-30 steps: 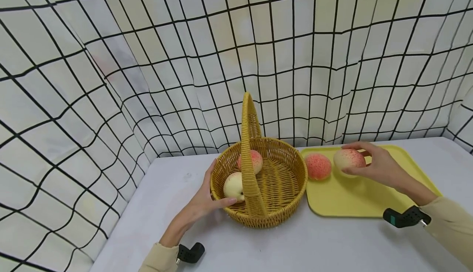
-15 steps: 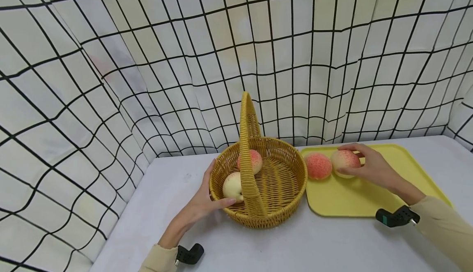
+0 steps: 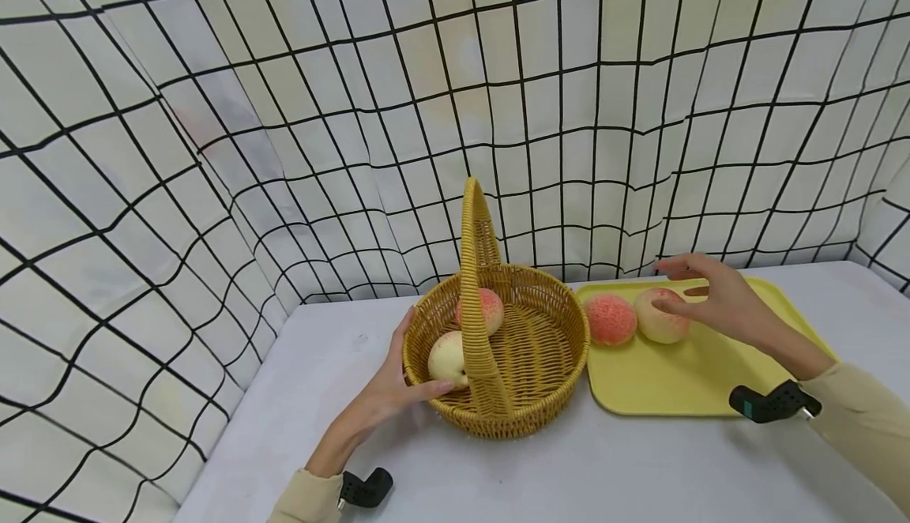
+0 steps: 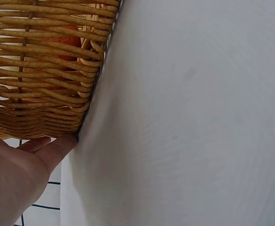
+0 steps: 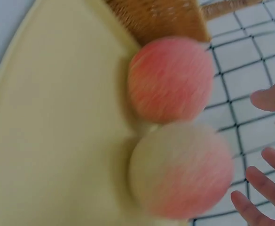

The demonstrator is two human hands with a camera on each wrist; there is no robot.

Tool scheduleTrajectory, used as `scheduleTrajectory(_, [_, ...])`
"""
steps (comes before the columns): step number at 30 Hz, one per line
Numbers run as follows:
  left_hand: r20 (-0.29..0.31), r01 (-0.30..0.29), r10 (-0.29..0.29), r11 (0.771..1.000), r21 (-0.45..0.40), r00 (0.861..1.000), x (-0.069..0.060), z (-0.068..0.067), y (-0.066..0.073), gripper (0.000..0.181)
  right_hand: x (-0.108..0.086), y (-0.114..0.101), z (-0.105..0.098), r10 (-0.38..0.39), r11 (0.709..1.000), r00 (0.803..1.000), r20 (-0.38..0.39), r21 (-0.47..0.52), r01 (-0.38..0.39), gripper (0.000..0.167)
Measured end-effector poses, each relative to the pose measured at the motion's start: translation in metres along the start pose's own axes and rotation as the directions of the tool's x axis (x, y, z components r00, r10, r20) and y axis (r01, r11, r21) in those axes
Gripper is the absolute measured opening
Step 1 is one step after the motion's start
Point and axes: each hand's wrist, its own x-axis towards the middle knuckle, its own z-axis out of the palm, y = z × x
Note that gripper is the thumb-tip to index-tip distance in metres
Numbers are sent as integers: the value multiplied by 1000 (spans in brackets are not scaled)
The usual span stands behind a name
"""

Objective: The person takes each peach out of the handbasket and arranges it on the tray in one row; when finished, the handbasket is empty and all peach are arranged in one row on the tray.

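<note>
A round wicker basket (image 3: 536, 420) with a tall arched handle stands on the table, holding a pale peach (image 3: 446, 357) and a pinkish peach (image 3: 493, 311). My left hand (image 3: 389, 385) grips its left side, the thumb over the rim and the fingers along the outer wall. On the yellow tray (image 3: 661, 385) sit a red peach (image 3: 611, 320) and a cream-and-pink peach (image 3: 657, 319), close together. Just right of the cream-and-pink one hovers my right hand (image 3: 725, 302), fingers spread and holding nothing; the right wrist view shows them apart from both peaches.
The tray lies right beside the basket. A white table (image 3: 540, 475) carries everything. Behind and to the left rise white cloth walls with a black grid (image 3: 554, 152). A black wrist device (image 3: 775, 403) sits on the right sleeve, another on the left.
My right hand shifted the cream-and-pink peach left toward the red one, then let it go, spread its fingers and drew up and right. The left hand stays at the basket.
</note>
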Motion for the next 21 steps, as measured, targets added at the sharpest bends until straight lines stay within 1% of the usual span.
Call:
scheduleTrajectory(2, [-1, 2, -2, 1000, 3, 1000, 0, 0, 0, 128, 5, -13, 1, -43, 999, 998, -35, 6, 44, 44])
scheduleTrajectory(5, [1, 2, -2, 1000, 7, 1000, -1, 0, -1, 128, 13, -39, 6, -95, 995, 995, -30, 27, 96, 45])
scheduleTrajectory(7, [0, 1, -1, 1000, 8, 1000, -1, 0, -1, 128, 19, -61, 12, -130, 990, 992, -3, 49, 130, 45])
scheduleTrajectory(10, [-4, -3, 3, 1000, 6, 1000, -1, 0, -2, 128, 29, -92, 26, -186, 978, 982, 41, 109, 181, 42])
scheduleTrajectory(14, [-1, -5, 5, 1000, -5, 1000, -2, 0, -3, 127, 41, -124, 52, -265, 949, 960, 91, 200, 243, 40])
scheduleTrajectory(17, [4, -1, 1, 1000, -13, 1000, -3, -1, -3, 127, 48, -140, 74, -289, 938, 948, 132, 236, 253, 40])
scheduleTrajectory(21, [5, -3, 3, 1000, -13, 1000, -3, 0, -2, 127, 56, -150, 102, -262, 942, 944, 203, 266, 205, 38])
